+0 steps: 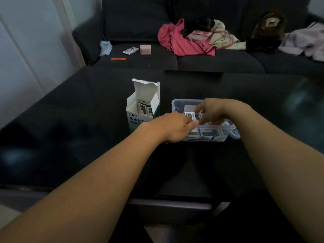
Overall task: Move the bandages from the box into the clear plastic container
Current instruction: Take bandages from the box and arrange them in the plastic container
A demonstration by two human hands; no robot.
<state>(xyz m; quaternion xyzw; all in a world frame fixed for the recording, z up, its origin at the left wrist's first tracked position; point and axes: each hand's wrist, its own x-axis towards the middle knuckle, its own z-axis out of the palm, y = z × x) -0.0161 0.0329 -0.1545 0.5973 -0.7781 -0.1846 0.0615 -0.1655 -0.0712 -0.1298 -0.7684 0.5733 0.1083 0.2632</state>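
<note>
A white and green cardboard box stands open on the dark table, with several wrapped bandages upright inside it. To its right sits the clear plastic container, with several bandages lying along its near wall. Over the container both hands meet on a small stack of bandages. My right hand pinches that stack from above. My left hand holds its near left end, fingers curled at the container's front left corner.
A dark sofa runs behind the table, carrying a pink garment pile, a pink case, a small packet, an orange strip and pale cloth. The table's near edge lies between my forearms.
</note>
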